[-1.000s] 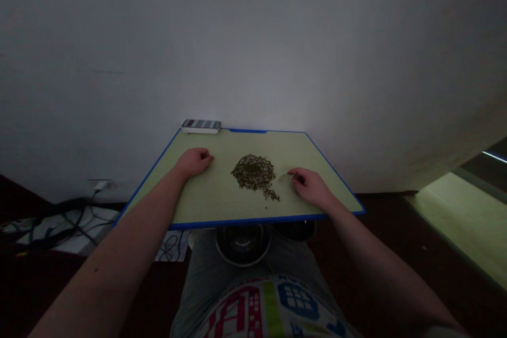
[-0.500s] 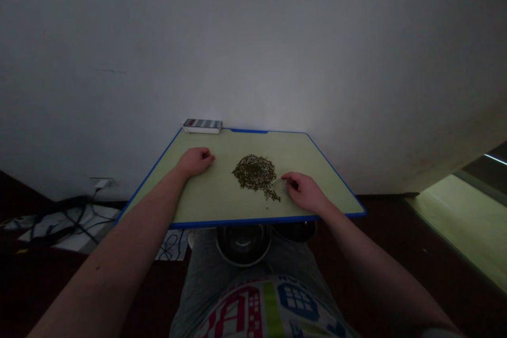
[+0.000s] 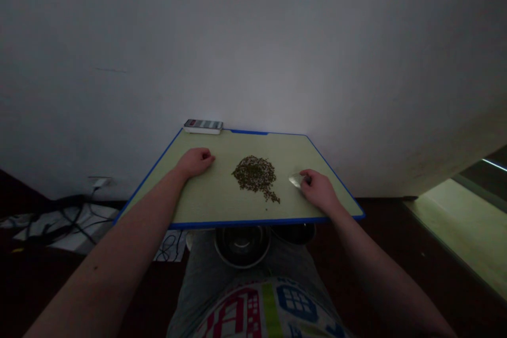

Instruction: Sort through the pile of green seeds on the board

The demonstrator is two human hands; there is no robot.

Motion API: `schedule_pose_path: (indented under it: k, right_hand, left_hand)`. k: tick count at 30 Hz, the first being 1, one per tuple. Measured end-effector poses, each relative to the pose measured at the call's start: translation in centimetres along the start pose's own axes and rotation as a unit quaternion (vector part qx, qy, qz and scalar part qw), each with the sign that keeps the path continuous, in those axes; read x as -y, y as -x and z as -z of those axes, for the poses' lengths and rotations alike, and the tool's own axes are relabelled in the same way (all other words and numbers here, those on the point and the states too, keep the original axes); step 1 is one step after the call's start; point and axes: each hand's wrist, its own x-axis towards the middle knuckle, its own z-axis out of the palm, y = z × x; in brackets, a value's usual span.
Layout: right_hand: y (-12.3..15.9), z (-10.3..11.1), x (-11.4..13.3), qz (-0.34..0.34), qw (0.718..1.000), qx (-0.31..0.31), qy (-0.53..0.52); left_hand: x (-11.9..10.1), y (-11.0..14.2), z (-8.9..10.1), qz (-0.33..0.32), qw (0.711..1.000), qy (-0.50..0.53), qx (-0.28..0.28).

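A loose pile of small brown-green grains or beans (image 3: 255, 173) lies on the middle of the pale, blue-edged table board (image 3: 222, 200). A short trail of them runs from the pile toward the near right. My right hand (image 3: 319, 189) is closed on a thin, pale, see-through flat piece (image 3: 295, 180) at the pile's right, apart from it. The exact kind of that piece does not show. Left of the pile, my left hand (image 3: 195, 162) rests on the board with its fingers curled, and nothing shows in it.
A white box-like device with a dark striped top (image 3: 203, 127) sits at the board's far left corner, by the wall (image 3: 253, 53). Below the near edge are a metal bowl (image 3: 242, 248) and a second dark bowl (image 3: 295, 232). Cables (image 3: 75, 219) lie on the left.
My right hand has moved right, away from the pile, with the thin flat piece, which now shows its broad side. My left hand and the grains look unmoved.
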Motion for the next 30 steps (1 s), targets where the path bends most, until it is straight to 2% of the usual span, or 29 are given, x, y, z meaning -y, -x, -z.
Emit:
schedule_pose_path:
  k: [4,16,21,25,30]
  right_hand:
    - [-0.1,0.0,0.3,0.006,0.999,-0.007,-0.039]
    - [1.1,-1.0,3.0,0.017,0.993,0.068,-0.091]
    - [1.0,-1.3,3.8,0.011,0.996,0.051,-0.067]
    - [0.3,-1.4,3.2,-0.01,0.999,0.031,-0.04]
    - [-0.4,-0.6,0.9,-0.047,0.999,0.006,-0.007]
  left_hand:
    - [-0.1,0.1,0.1,0.001,1.0,0.001,0.005]
    - [-0.1,0.1,0.1,-0.008,1.0,0.0,0.003]
    - [0.0,0.1,0.1,-0.001,1.0,0.002,0.009]
    - [0.0,0.1,0.0,-0.004,1.0,-0.002,0.006]
    - [0.1,0.1,-0.1,-0.003,1.0,0.005,0.004]
